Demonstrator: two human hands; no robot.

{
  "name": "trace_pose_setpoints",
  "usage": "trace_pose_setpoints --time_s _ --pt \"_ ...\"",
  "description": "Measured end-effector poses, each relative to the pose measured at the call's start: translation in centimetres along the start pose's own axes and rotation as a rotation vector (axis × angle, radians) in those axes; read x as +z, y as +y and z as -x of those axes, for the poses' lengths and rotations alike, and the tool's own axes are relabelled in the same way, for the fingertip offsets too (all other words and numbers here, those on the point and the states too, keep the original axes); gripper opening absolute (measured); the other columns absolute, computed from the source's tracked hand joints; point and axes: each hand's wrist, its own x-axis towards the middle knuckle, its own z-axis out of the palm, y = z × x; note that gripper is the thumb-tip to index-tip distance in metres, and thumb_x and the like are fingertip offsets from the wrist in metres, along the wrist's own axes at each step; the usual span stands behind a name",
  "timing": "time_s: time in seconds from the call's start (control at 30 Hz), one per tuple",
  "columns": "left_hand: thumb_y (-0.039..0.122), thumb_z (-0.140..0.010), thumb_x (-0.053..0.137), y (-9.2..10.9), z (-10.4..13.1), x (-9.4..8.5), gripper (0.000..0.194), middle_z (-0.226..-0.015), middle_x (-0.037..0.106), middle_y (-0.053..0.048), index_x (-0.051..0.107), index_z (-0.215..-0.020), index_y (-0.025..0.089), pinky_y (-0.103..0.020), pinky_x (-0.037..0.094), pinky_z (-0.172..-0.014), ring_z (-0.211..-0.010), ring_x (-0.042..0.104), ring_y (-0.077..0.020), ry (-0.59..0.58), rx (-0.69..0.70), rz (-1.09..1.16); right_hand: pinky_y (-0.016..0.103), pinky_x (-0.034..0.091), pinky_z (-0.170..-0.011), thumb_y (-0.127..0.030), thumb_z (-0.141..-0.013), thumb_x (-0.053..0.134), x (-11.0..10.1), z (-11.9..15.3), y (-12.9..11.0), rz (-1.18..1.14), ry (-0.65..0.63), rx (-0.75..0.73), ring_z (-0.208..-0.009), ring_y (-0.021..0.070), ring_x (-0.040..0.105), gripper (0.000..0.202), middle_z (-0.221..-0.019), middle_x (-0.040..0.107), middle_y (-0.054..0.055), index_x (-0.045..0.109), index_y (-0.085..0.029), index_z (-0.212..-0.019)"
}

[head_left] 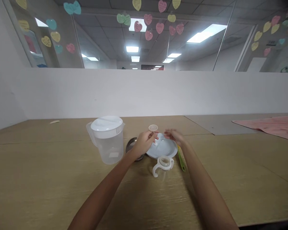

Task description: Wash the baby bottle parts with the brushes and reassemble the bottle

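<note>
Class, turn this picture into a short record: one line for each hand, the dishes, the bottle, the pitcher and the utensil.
Left hand: fingertips drawn together over the left part of the pale blue round plate; grip unclear
Right hand: blurred, over the plate's far right part
Dish: round grey metal dish, left of the plate, partly hidden by the left hand
Bottle: clear bottle with white handles, upright, nearer the camera than the plate
Pitcher: clear plastic pitcher with white lid, lid on
Utensil: green-handled utensil, right of the plate
</note>
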Motion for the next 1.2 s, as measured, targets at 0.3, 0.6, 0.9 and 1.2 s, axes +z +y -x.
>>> trace_pose_setpoints --time_s 0.3,0.6,0.9,1.2 --pt "0.035 -0.084 0.049 -1.4 -0.5 -0.2 0.03 -0.072 0.059 -0.003 0.067 -0.07 0.016 -0.024 0.041 -0.065 -0.072 0.053 -0.0154 0.053 0.074 -0.293 0.02 0.042 -0.032 -0.026 -0.058 0.076 -0.3 1.8 -2.9 0.287 0.097 -0.053 -0.078 0.024 0.064 0.051 -0.12 0.052 0.023 0.055 -0.011 -0.102" --pt "0.031 -0.073 0.063 -1.2 -0.4 -0.8 0.02 -0.065 0.063 0.0 0.069 -0.079 0.014 -0.02 0.038 -0.05 -0.052 0.05 -0.0089 -0.014 -0.089 -0.01 0.031 0.053 -0.078 -0.013 -0.074 0.052 2.4 8.4 -8.0 0.62 -0.765 -0.478 -0.1 0.0189 0.06 0.038 -0.108 0.066 0.004 0.063 -0.022 -0.11" --pt "0.02 -0.053 0.079 -1.5 -0.7 -0.3 0.038 -0.066 0.066 0.0 0.056 -0.082 0.014 -0.019 0.043 -0.05 -0.055 0.057 -0.0094 0.186 -0.177 0.309 0.038 0.043 -0.096 -0.037 -0.072 0.067 2.4 7.9 -8.0 0.373 -0.714 -0.421 -0.112 0.0243 0.056 0.042 -0.115 0.065 0.006 0.066 -0.02 -0.111" --pt "0.031 -0.07 0.07 -1.4 -0.2 -3.1 0.042 -0.086 0.072 -0.005 0.061 -0.109 0.019 -0.024 0.045 -0.062 -0.074 0.065 -0.0176 -0.244 -0.169 -0.41 0.029 0.047 -0.078 -0.036 -0.069 0.065 1.1 7.4 -7.5 0.562 -0.774 -0.287 -0.084 0.0184 0.062 0.029 -0.085 0.071 0.002 0.072 -0.016 -0.088"
